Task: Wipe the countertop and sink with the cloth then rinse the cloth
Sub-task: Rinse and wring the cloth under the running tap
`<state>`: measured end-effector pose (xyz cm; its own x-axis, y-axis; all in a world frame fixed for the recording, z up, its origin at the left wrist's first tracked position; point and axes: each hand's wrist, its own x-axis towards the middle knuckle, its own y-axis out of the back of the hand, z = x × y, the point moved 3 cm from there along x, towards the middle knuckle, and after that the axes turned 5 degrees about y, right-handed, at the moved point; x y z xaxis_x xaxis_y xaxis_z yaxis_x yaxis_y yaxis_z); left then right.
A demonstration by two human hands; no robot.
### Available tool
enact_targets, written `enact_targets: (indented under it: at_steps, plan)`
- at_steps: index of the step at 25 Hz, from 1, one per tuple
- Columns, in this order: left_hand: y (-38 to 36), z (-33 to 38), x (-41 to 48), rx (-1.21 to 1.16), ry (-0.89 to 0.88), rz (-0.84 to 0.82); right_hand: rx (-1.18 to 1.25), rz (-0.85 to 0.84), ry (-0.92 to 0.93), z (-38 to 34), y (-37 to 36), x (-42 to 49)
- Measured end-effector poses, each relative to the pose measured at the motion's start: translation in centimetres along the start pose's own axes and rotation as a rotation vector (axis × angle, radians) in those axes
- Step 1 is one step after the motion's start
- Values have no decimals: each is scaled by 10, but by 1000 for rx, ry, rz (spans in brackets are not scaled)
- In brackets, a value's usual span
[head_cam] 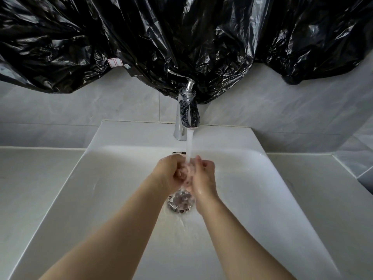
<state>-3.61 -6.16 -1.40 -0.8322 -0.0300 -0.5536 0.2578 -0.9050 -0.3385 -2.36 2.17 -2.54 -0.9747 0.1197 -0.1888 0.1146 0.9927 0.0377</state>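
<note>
Under the stream: left hand and right hand touching, fingers curled inward.
Cloth: not visible; bunched between the palms or absent, can't tell.
Below hands: drain, sink.
Either side: bench.

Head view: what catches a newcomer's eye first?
Crumpled glossy black plastic sheeting drapes across the top, above grey wall tiles. Below, a chrome tap pours a water stream onto the left hand and right hand, held together over the metal drain of the white basin.
</note>
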Motion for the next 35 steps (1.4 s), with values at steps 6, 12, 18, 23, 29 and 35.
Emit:
enact_targets:
  at_steps: [6, 12, 18, 23, 29, 35]
  plan:
    - [-8, -6, -10, 242, -108, 165, -222, -26, 288, -9, -3, -12]
    - [-7, -26, -7, 143, -75, 75, -307, 18, 141, -11, 0, 12]
    - [12, -17, -16, 354, -258, -98, -193, -121, 5, -6, 13, 14]
    - [35, -22, -4, 16, -74, 45, -54, -174, 205, -19, 10, 1]
    - [-3, -9, -7, 25, -82, 59, -212, -12, 257, -15, 1, -3]
    - [-18, -6, -9, 149, -38, 17, -246, -5, 226, -13, 2, -5]
